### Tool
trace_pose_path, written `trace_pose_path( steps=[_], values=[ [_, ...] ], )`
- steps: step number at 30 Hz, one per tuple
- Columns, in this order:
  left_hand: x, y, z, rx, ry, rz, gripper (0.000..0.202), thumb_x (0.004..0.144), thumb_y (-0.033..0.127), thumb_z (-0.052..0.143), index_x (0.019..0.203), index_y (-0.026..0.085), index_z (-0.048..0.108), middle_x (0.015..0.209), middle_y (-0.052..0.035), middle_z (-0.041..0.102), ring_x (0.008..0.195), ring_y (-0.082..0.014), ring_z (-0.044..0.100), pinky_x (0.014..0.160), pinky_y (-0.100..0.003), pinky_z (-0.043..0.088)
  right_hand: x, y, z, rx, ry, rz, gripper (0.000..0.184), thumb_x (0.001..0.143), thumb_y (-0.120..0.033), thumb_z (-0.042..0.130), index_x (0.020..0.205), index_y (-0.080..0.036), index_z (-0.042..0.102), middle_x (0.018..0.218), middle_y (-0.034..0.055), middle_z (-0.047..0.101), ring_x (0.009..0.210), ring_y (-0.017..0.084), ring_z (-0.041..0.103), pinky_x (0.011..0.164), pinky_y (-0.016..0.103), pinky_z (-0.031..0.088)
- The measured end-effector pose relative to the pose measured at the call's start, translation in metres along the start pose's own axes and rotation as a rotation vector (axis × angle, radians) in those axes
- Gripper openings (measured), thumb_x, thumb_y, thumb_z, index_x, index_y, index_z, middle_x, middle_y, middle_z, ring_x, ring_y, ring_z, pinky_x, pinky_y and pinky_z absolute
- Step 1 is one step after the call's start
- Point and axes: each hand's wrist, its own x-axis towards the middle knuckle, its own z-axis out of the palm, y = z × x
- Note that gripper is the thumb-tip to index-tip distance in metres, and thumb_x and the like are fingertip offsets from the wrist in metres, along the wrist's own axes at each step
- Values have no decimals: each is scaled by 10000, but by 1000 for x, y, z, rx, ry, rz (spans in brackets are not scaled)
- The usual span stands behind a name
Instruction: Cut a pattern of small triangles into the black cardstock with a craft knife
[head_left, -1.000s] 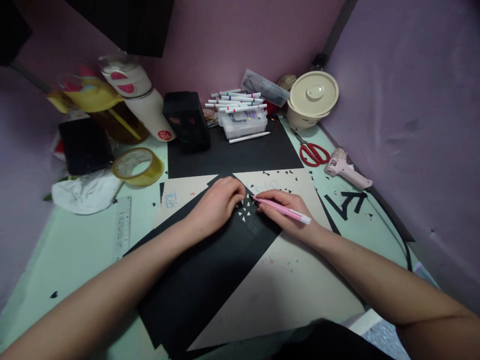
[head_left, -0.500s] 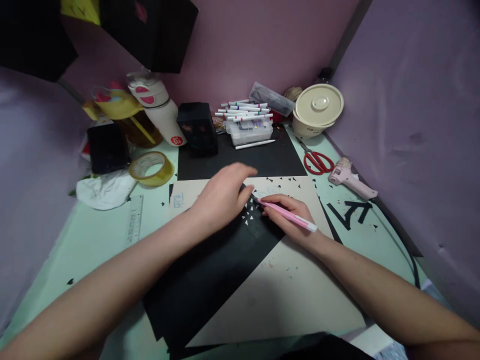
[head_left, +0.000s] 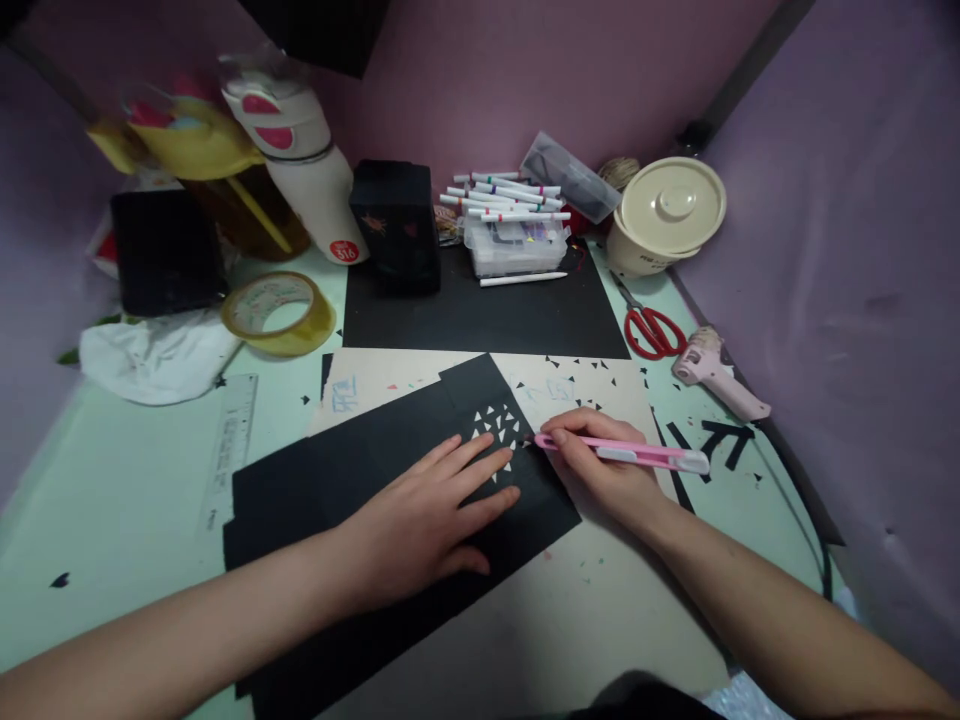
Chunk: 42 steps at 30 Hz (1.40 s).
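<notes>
Fingers now spread, the left hand (head_left: pixel 424 525) seemingly steadies the turned black paper (head_left: pixel 337 470); the right hand (head_left: pixel 611 488) pinches a pink knife (head_left: pixel 645 453).

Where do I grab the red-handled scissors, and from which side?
Probably by the red loops, from the near side: the scissors lie with blades pointing away. Keep left, as the pink glue gun lies close to the right loop. The right hand is nearer but holds a pink craft knife.

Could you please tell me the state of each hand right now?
Left hand: open, spread on the black paper.
Right hand: closed, holding the pink cutter.
</notes>
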Motion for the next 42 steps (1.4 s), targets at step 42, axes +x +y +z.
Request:
trace_pose_path(
  steps=[42],
  values=[
    [5,-25,2,-2,65,86,675,917,551,583,1444,144,470,1546,-119,430,1471,-326,304,1229,-487,160,-10,-1,15,-265,-39,-274,94,844,-112,625,833,-197,662,726,0,715,586,110,651,565,214,498]
  ],
)
